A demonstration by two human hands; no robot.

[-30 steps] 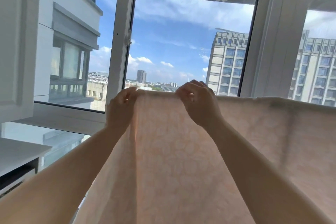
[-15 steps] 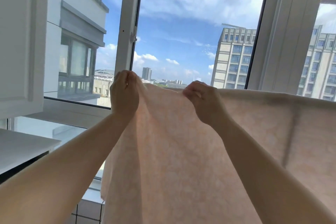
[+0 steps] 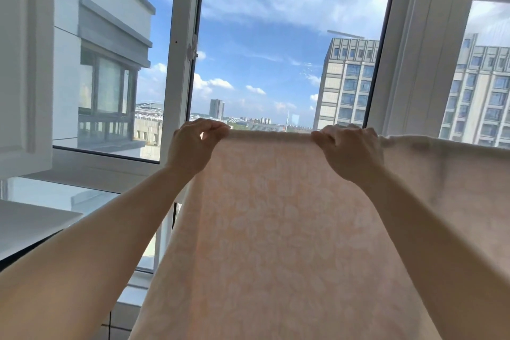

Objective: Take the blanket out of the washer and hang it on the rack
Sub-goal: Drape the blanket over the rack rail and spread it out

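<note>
Blanket (image 3: 276, 229) draped over hidden rack

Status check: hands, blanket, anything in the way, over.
Left hand and right hand pinch the blanket top edge, stretched between them. Rack itself not visible. Nothing blocking.

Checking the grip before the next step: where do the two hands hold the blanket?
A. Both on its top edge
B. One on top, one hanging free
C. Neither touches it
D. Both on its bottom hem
A: the left hand and the right hand each pinch the top edge of the blanket, which is stretched between them and hangs down in front of the window.
</note>
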